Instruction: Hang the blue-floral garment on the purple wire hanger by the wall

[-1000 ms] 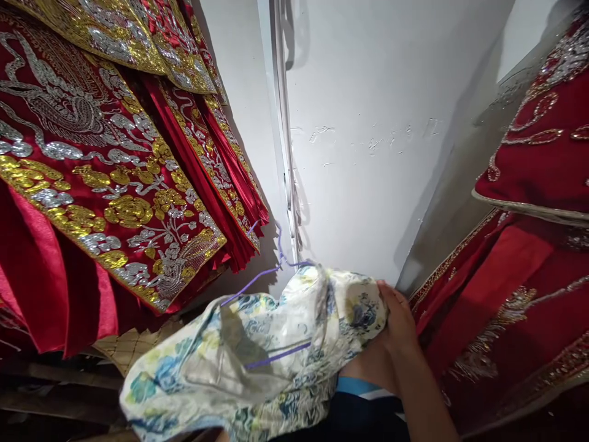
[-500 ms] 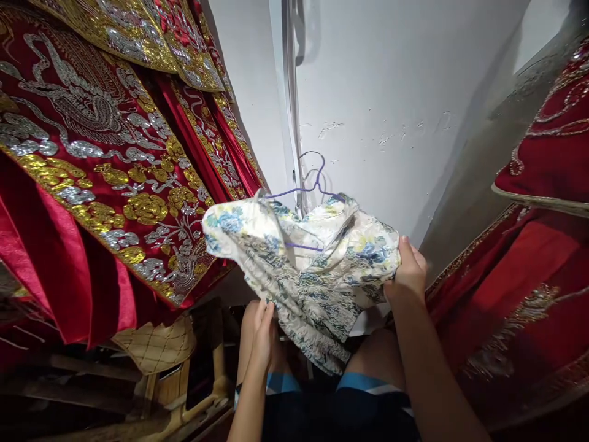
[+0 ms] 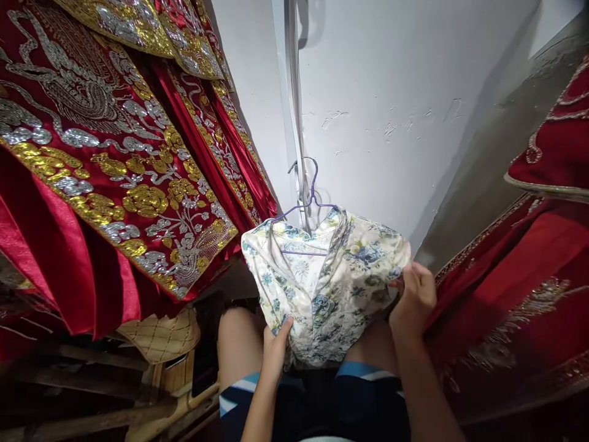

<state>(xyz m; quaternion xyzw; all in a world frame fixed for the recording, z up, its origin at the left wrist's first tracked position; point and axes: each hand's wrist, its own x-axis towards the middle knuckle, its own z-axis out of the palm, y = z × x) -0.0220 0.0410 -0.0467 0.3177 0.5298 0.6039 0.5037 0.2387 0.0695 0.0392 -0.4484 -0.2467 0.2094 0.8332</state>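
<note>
A white garment with blue and yellow flowers [image 3: 326, 282] hangs on a thin purple wire hanger [image 3: 306, 202] in front of me, over my lap. My left hand [image 3: 276, 350] pinches the garment's lower left edge, fingers closed on the cloth. My right hand [image 3: 414, 298] grips its right side near the shoulder, fingers curled round the fabric. The hanger's hook points up toward the white wall corner.
Red robes with gold and silver embroidery [image 3: 105, 159] hang close on the left. More red embroidered cloth [image 3: 529, 294] fills the right. A white wall [image 3: 391, 92] with a vertical strip at its corner is ahead. A woven tan cushion [image 3: 161, 337] lies on wooden furniture at lower left.
The flowered garment has been raised and spread out flat on its hanger. My left hand came into view and took its lower edge; my right hand shifted slightly right and down.
</note>
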